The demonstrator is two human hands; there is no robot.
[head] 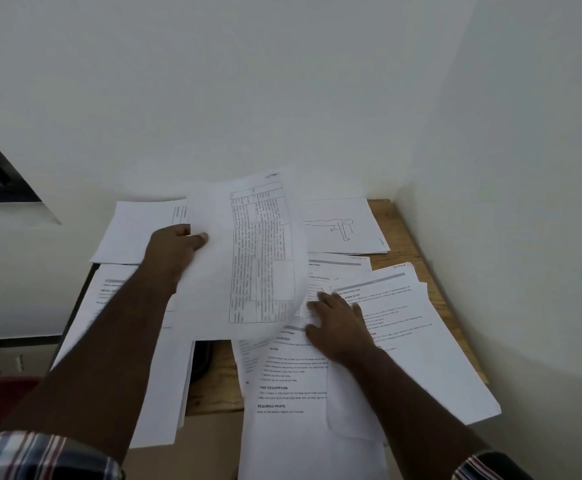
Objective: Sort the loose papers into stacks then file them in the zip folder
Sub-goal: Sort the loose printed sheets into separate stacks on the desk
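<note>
So the left hand [175,242] is pinching a sheet with a printed table [248,258] by its left edge, thumb on top, holding it lifted and curling above the mess. The right hand [338,323] lies flat with fingers spread, pressing on the loose papers [293,382] just below and right of that lifted sheet's bottom corner.

Under and to the right of the right hand there's a text page with a handwritten note in its top corner [407,327], overlapping other pages. Beyond the right hand, further back, sits a page with a line drawing of a figure bending forward [343,225]. Behind the left hand is a mostly blank sheet [133,230], and under the left forearm a pile of printed pages [109,299] hangs off the near-left edge of the wooden table [400,230].

Between the two forearms something dark [203,362] peeks out from under the papers; can't tell if that's the zip folder or not. Plaid sleeve cuffs [33,455] show on both arms.
</note>
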